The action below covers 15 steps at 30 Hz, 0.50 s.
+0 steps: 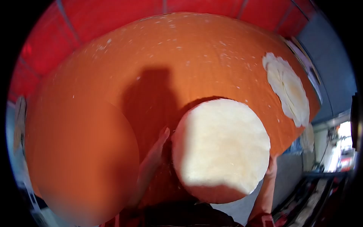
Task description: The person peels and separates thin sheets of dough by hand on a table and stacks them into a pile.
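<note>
A large, round, cream-coloured disc (227, 143), which looks like flat dough or flatbread, is in front of my body, partly in shadow at its left and lower edges. My right hand (271, 166) grips the disc's right edge, with most of its fingers hidden behind it. Just off the left edge, my left hand (160, 142) has its fingers stretched out, pointing up and away from me. A small dark gap seems to separate it from the disc. Whether the disc is one piece or a stack, I cannot tell.
An orange cloth (204, 56) with white flecks covers the broad surface. Thin pale sheets (289, 90) lie overlapping at its right edge. Red tiled wall (113, 17) borders the back. A blurred oval hides part of the left side. Dark slatted objects (310, 200) stand at lower right.
</note>
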Available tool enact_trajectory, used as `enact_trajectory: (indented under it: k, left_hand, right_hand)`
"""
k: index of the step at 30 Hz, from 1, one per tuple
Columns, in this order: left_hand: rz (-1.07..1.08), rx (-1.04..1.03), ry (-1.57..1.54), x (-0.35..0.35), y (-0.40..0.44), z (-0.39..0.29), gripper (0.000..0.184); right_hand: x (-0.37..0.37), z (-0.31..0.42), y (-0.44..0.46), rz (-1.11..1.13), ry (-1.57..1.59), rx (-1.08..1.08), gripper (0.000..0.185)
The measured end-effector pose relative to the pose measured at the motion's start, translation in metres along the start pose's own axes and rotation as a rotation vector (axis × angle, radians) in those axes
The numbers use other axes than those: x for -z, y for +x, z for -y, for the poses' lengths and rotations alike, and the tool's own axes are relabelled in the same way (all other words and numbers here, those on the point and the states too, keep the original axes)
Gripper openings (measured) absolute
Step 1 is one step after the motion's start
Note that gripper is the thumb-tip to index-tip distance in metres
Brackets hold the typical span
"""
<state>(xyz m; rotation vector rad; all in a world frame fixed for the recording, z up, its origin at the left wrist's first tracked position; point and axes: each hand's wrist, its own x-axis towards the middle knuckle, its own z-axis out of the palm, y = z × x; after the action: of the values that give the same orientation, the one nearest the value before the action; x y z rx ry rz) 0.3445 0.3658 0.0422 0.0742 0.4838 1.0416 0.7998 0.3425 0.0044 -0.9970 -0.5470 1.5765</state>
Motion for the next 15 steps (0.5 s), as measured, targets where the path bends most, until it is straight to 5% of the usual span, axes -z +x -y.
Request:
enact_trajectory:
  k: [3,5,8,15]
  left_hand:
    - [-0.231,-0.297,0.261,0.005,0.005,0.008,0.076]
    - [-0.147,-0.476,0.991,0.016,0.006,0.032,0.081]
    - [-0.35,-0.571,1.355,-0.002,-0.003,0.039,0.082]
    - [-0.445,-0.66,1.407,0.002,0.01,0.056,0.082]
  right_hand:
    - [-0.023,-0.006,-0.024,0.154,-0.177,0.083,0.08]
    - [-0.024,-0.011,-0.028,0.007,0.045,0.089,0.083]
    - [-0.029,-0.01,-0.026,-0.102,0.017,0.058,0.082]
    - [-0.059,-0.004,-0.018,-0.105,0.077,-0.002,0.073]
